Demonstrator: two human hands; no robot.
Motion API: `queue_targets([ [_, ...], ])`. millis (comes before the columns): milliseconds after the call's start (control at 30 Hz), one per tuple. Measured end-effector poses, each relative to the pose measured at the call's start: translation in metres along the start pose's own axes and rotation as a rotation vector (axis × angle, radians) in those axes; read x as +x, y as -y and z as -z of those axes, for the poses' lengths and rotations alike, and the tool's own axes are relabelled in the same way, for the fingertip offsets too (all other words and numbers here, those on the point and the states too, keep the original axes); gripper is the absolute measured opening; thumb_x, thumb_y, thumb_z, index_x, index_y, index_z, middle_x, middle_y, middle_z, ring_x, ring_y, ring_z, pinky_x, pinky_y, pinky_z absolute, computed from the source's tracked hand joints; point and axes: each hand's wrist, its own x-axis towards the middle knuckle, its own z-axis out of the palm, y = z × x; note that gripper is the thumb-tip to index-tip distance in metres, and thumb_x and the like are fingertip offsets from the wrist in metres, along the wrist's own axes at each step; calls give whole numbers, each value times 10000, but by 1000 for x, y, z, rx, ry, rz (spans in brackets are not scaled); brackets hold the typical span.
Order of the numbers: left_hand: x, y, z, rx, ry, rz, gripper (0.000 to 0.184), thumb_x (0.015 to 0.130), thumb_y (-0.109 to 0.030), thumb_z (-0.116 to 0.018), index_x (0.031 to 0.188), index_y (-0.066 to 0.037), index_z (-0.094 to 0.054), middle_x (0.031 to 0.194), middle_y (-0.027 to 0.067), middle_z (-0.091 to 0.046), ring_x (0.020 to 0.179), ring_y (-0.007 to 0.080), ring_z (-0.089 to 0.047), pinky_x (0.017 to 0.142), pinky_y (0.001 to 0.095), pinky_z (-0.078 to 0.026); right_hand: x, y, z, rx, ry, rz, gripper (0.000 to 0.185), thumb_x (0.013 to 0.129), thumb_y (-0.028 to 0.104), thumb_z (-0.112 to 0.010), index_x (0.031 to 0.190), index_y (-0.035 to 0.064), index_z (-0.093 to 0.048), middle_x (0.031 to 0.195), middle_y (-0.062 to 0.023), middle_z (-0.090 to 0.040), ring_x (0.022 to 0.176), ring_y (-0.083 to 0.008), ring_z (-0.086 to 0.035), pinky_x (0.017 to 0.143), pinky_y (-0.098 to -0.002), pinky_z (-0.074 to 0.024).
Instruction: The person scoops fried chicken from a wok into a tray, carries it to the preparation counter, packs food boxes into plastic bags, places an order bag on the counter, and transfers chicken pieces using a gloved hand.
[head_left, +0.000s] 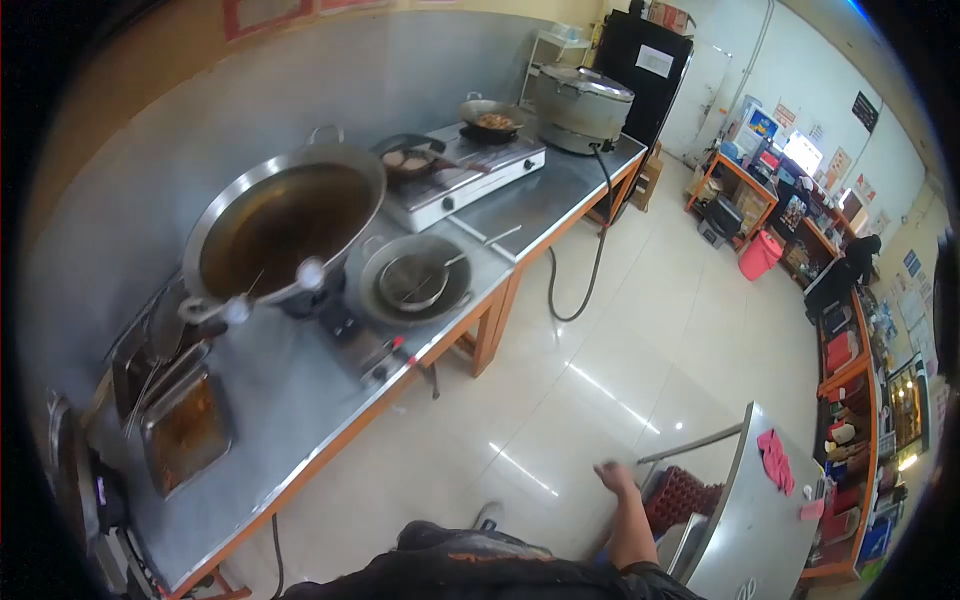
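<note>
My right hand hangs over the tiled floor at the lower middle right. Its thumb or a finger stands out to the left, apart from the rest, and no object shows in it. Near it are a dark red crate-like thing and a steel table with a pink cloth on it. My left hand is out of view. To the left, a large wok of brown liquid sits on the long steel counter. Beside it, a strainer rests in a metal basin.
A white stove holds a covered pan and a small wok with food. Behind it stands a large cooker. Its hose loops onto the floor. Trays lie at the counter's near end; a pink bin stands farther off.
</note>
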Motion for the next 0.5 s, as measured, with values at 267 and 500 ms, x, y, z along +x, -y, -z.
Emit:
queue_targets([
  [267,64,-106,-270,-16,34,-104,164,846,-282,-525,876,-125,-563,819,40,-548,702,244,-548,608,429,-456,334,327,238,-181,-249,651,350,850,381,-610,889,36,-658,875,-200,-643,876,-357,-620,768,-444,-499],
  [500,80,-133,-389,-228,-58,-131,186,855,-313,-517,863,-135,-570,805,31,-536,706,249,-547,609,445,-461,580,457,309,-554,-397,635,420,818,358,-632,1126,73,-615,1150,-163,-584,1111,-322,-550,900,-446,-478],
])
